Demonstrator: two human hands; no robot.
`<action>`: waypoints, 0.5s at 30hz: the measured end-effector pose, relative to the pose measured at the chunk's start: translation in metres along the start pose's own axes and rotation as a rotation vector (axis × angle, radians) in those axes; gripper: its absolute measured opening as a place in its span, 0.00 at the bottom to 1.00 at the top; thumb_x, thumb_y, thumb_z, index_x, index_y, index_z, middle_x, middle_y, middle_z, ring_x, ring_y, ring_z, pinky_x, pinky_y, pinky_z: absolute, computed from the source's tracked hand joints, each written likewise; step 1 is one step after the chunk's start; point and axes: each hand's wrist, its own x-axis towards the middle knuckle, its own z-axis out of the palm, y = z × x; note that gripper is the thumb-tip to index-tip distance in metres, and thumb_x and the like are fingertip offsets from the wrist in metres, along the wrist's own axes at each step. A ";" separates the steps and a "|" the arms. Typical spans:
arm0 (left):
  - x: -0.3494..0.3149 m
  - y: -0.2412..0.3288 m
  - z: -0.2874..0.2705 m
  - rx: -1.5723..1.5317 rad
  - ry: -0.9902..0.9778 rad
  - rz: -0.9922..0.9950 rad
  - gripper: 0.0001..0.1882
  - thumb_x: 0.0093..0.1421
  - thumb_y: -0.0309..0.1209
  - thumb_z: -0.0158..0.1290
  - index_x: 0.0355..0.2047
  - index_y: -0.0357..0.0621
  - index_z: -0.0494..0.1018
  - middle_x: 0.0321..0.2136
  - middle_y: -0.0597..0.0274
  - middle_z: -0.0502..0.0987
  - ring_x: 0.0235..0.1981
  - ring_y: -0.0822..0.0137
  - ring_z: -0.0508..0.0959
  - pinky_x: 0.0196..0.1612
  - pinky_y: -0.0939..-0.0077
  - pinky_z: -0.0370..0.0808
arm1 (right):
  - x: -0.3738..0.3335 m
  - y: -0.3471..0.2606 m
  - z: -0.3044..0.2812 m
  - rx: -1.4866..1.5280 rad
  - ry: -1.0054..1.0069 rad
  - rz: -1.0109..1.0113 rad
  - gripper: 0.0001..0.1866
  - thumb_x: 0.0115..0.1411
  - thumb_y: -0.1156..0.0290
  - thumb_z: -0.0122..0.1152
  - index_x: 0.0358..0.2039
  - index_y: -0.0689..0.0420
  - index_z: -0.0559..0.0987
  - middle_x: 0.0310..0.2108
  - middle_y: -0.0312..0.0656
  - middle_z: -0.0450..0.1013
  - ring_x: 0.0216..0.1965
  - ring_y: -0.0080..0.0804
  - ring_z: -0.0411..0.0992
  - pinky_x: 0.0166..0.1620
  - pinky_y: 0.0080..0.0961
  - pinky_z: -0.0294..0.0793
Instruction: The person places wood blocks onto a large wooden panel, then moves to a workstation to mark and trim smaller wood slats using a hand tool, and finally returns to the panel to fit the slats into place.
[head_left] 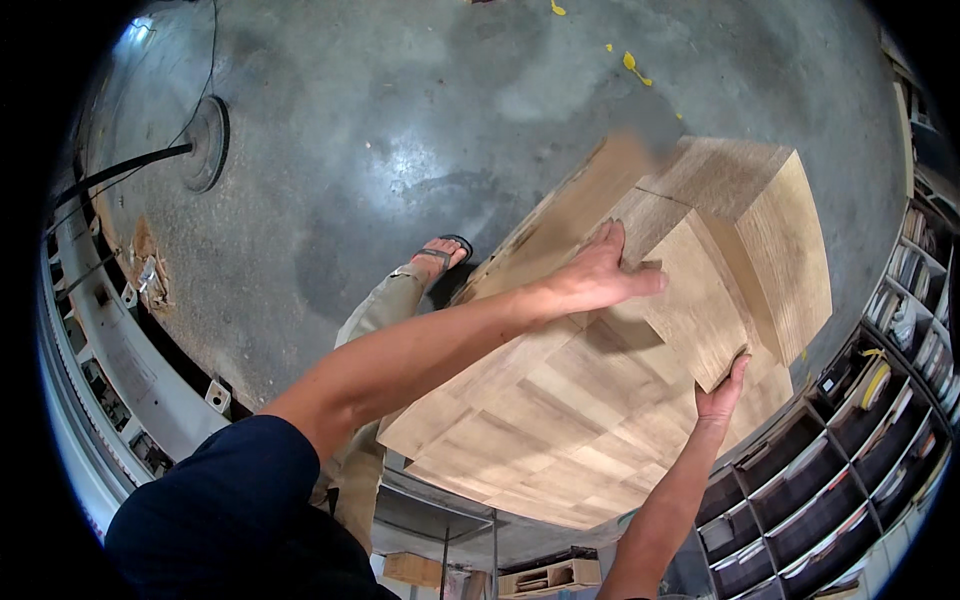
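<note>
A thin, light wood-grain board [700, 305] is tilted above a broad surface of similar pale wood pieces [560, 420]. My left hand [600, 277] is closed on its near-left edge, with the thumb lying over the top face. My right hand [724, 388] grips its lower right corner, fingers curled around the edge. Just beyond the board stands a taller stack of wood-grain boards [790, 250]. Another wooden panel [570, 215] slopes along the far left side of the pile. The undersides of both hands' grips are hidden.
Shelves with dark compartments [800, 480] full of flat sheets curve along the right. A round metal base with a black pole [207, 145] stands at the far left, near a pale machine frame [130, 370]. My sandalled foot [445, 255] is beside the pile on the grey floor [330, 130].
</note>
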 end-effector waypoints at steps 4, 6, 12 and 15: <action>0.007 -0.010 -0.015 -0.176 -0.005 -0.085 0.49 0.60 0.63 0.37 0.65 0.33 0.40 0.64 0.44 0.51 0.66 0.52 0.50 0.66 0.68 0.47 | 0.004 0.002 0.000 0.072 -0.042 -0.010 0.39 0.56 0.39 0.53 0.61 0.50 0.61 0.59 0.37 0.62 0.59 0.38 0.61 0.59 0.41 0.62; 0.020 -0.019 -0.024 -0.152 -0.064 -0.081 0.43 0.64 0.61 0.29 0.66 0.38 0.40 0.66 0.49 0.47 0.67 0.57 0.45 0.67 0.68 0.44 | 0.007 0.007 0.007 0.229 -0.035 0.026 0.41 0.57 0.37 0.48 0.61 0.53 0.60 0.60 0.41 0.61 0.59 0.41 0.60 0.59 0.41 0.62; 0.074 -0.037 -0.008 -0.198 -0.039 0.234 0.36 0.67 0.55 0.23 0.65 0.39 0.44 0.67 0.53 0.46 0.68 0.61 0.45 0.67 0.71 0.44 | 0.053 0.042 -0.083 0.180 0.075 -0.180 0.39 0.60 0.37 0.43 0.62 0.53 0.60 0.60 0.40 0.60 0.59 0.42 0.60 0.59 0.43 0.63; 0.088 -0.045 -0.011 -0.082 0.000 0.265 0.35 0.68 0.53 0.24 0.65 0.39 0.46 0.66 0.52 0.48 0.67 0.61 0.47 0.67 0.72 0.46 | 0.068 0.056 -0.092 0.172 0.083 -0.209 0.39 0.60 0.38 0.43 0.62 0.54 0.59 0.60 0.40 0.60 0.59 0.42 0.60 0.59 0.42 0.63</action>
